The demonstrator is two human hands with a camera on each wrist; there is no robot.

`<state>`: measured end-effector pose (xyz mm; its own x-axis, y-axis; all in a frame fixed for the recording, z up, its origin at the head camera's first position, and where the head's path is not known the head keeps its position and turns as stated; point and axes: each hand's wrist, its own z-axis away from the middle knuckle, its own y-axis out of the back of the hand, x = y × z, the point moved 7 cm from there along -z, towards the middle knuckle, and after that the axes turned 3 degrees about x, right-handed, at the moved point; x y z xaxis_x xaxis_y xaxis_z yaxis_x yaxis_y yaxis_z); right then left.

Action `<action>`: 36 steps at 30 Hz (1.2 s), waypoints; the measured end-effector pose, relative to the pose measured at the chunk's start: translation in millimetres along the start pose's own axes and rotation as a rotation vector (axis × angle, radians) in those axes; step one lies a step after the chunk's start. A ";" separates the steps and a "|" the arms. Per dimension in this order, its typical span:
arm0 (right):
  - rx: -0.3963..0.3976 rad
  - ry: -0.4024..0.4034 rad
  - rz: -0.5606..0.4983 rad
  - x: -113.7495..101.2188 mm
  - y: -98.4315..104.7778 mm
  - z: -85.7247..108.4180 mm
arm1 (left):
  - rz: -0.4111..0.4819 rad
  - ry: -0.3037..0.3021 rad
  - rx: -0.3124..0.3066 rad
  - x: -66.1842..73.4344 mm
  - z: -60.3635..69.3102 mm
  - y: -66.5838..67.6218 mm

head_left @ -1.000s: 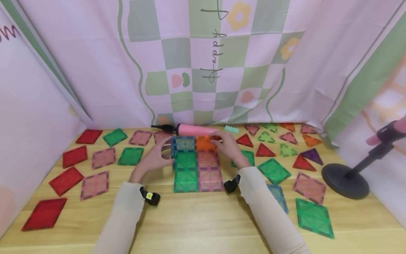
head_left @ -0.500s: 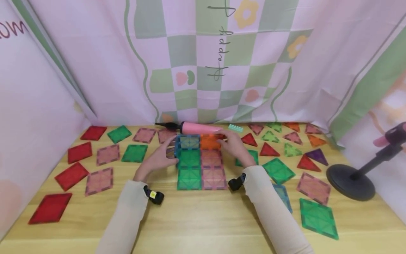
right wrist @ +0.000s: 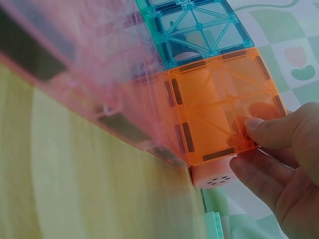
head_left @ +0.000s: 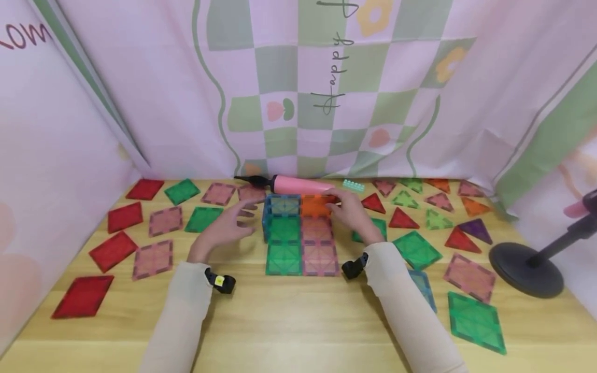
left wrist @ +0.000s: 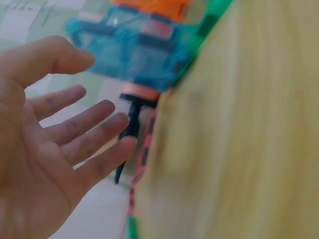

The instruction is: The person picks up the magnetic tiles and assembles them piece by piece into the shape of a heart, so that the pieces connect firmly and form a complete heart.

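Two green and two pink square magnetic tiles lie joined flat on the table, the near green tile [head_left: 284, 258] beside the near pink tile [head_left: 320, 258]. Along their far edge stand a blue tile [head_left: 285, 205] and an orange tile [right wrist: 219, 104], side by side. Another blue tile [head_left: 266, 218] stands upright at the left edge. My right hand [head_left: 351, 212] pinches the orange tile near its outer edge, thumb on the front and fingers behind. My left hand [head_left: 226, 228] is apart from the blue tiles, to their left, its fingers spread and holding nothing.
A pink pump [head_left: 303, 184] with a black nozzle lies behind the standing tiles. Loose red, pink and green tiles, such as a red tile [head_left: 83, 296], lie at left. Triangles, more squares and a black round stand base [head_left: 526, 269] are at right.
My left hand has moved away to the left from the upright blue tile. My right hand stays on the orange tile. The head view has shifted slightly.
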<state>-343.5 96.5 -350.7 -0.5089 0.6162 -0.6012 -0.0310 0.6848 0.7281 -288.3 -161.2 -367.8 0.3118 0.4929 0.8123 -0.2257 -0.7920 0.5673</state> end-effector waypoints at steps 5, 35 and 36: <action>-0.008 0.004 -0.001 0.5 0.9 -2.1 | -0.174 0.074 0.098 -11.4 7.4 29.0; -0.003 0.005 -0.007 1.9 -1.4 -3.7 | -0.509 0.316 0.083 -56.7 29.2 55.1; -0.002 0.012 -0.006 1.8 -2.2 -4.0 | -0.526 0.311 0.078 -54.9 28.2 54.5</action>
<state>-347.8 94.5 -352.1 -0.5188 0.6073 -0.6017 -0.0359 0.6877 0.7251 -291.7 -241.6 -385.3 0.0761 0.8974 0.4347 -0.0428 -0.4326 0.9006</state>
